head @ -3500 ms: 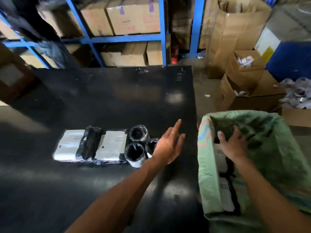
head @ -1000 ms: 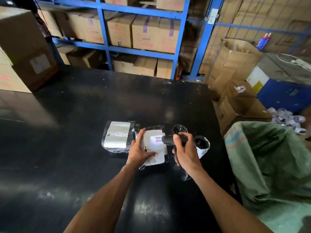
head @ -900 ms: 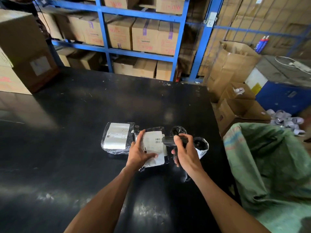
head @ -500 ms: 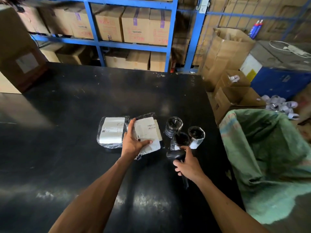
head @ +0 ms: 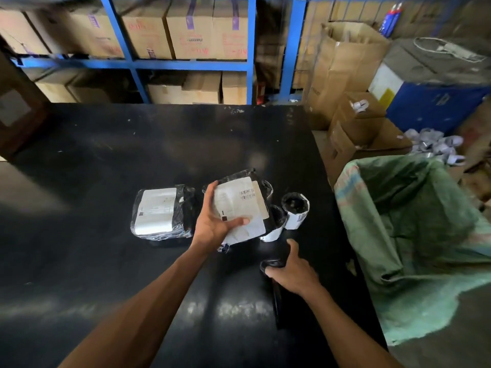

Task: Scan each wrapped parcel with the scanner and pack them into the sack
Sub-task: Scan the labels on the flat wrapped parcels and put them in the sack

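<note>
My left hand [head: 214, 221] grips a flat parcel [head: 240, 205] in black plastic with a white barcode label, lifted and tilted above the black table [head: 106, 160]. A second flat wrapped parcel [head: 159, 211] lies on the table to its left. Two upright rolled parcels [head: 295, 208] stand to the right, one partly hidden behind the held parcel. Nearer to me, my right hand [head: 296, 272] rests on the black scanner [head: 271, 265], which lies on the table. The open green sack [head: 414, 208] hangs beside the table's right edge.
Blue shelving [head: 186, 63] stacked with cardboard boxes runs behind the table. Open cartons [head: 356, 123] and a pile of small wrapped items [head: 435, 144] sit on the floor at the right, beyond the sack. A brown box [head: 16, 112] stands at the table's far left.
The scan light on the label went out. My right hand lowered the scanner onto the table towards me. My left hand raised the scanned flat parcel off the table.
</note>
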Tool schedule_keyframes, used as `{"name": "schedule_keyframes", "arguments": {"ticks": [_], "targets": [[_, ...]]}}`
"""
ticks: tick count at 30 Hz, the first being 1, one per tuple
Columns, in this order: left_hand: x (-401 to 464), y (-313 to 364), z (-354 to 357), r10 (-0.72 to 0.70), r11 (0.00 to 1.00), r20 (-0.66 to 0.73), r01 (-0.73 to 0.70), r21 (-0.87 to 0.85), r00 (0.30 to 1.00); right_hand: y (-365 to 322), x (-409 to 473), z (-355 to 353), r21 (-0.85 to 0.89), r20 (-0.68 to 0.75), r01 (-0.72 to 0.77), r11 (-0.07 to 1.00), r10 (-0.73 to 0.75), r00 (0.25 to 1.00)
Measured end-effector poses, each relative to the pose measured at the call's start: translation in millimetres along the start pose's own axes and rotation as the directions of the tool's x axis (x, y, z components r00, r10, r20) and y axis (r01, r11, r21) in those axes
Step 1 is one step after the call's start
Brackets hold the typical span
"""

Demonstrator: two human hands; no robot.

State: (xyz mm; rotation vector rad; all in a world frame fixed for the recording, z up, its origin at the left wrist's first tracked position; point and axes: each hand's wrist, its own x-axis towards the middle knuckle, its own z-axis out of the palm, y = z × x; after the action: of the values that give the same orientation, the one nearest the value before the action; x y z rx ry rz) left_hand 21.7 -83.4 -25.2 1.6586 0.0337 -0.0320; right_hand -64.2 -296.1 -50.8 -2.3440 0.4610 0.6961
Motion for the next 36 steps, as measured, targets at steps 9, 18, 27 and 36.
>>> {"name": "schedule_keyframes", "arguments": {"ticks": [9,18,27,36], "targets": [[26,56,139,0.016,0.994,0.301,0.017,-0.105,0.954,22,32,-164,0.538,-0.242,0.394,0.745,-0.311,0.919],[63,66,321,-0.083,0.949,0.474,-0.076,0.307,0.877,173,76,-299,0.577,-0.323,0.355,0.735,-0.194,0.926],[64,17,431,-0.276,0.701,0.165,0.081,0.709,0.947,292,132,-300,0.536,-0.022,0.017,0.844,-0.006,1.000],[59,3,422,-0.203,0.581,0.125,0.017,0.814,0.971,308,189,-214,0.428,0.296,-0.271,0.862,0.149,0.943]]}}
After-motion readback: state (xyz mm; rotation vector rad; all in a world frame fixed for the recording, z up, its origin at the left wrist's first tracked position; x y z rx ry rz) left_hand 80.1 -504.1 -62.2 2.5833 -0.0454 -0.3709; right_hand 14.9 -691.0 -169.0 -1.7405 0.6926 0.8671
